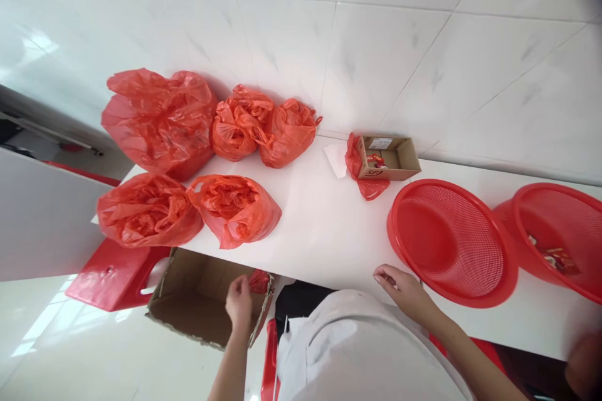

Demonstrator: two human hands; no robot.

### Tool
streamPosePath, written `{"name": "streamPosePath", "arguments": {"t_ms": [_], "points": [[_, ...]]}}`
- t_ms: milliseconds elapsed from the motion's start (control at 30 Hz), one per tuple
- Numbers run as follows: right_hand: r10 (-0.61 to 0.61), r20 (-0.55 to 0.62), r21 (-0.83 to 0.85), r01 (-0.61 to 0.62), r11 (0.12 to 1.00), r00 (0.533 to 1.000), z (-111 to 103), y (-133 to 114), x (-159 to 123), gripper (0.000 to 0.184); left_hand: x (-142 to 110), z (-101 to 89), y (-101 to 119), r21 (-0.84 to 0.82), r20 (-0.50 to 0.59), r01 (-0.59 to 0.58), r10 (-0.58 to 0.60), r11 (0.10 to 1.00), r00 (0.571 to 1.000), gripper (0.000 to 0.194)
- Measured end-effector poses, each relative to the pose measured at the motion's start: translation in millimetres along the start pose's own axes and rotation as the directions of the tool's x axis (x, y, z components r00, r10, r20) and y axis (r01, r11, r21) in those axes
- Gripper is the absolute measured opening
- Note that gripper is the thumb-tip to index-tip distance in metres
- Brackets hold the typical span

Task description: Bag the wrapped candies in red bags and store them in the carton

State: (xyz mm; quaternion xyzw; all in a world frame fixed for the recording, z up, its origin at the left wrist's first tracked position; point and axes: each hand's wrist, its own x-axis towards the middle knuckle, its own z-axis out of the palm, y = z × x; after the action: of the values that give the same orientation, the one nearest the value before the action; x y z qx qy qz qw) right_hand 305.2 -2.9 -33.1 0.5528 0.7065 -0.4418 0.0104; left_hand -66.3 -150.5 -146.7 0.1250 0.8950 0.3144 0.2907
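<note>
My left hand [239, 301] hangs over an open cardboard box [202, 319] below the table's front edge. Its fingers are curled together, and whatever may be inside them is hidden. Just right of it, a red plastic bag [258, 281] lies at the box's rim; I cannot tell whether they touch. My right hand [397, 285] is at the table's front edge, left of an empty red mesh basket [451, 241]. Its thumb and fingers are bent together, and anything between them is too small to make out.
Several stuffed red plastic bags [235, 207] cover the white table's [324, 232] left side. A small carton [390, 160] with red packets stands by the wall. Another red basket [555, 232] holds small packets. A red stool [117, 276] stands at left. A blurred hand [583, 363] shows at far right.
</note>
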Motion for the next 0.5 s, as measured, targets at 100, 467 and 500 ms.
{"name": "streamPosePath", "arguments": {"t_ms": [100,467,500], "points": [[-0.042,-0.019,0.002,0.042,0.999,0.999,-0.3,-0.9,3.0,0.027,12.5,-29.7,47.0,-0.098,-0.304,-0.182,0.144,0.978,0.942,0.040],[-0.134,-0.117,0.107,0.147,0.983,0.984,-8.7,14.9,3.9,0.027,45.0,-14.7,186.0,0.157,0.055,-0.500,0.498,0.852,0.865,0.039],[-0.122,-0.134,0.114,0.138,0.984,0.983,-10.9,17.8,0.9,0.028,48.0,-8.9,187.1,0.213,0.080,-0.473,0.467,0.855,0.881,0.046]]}}
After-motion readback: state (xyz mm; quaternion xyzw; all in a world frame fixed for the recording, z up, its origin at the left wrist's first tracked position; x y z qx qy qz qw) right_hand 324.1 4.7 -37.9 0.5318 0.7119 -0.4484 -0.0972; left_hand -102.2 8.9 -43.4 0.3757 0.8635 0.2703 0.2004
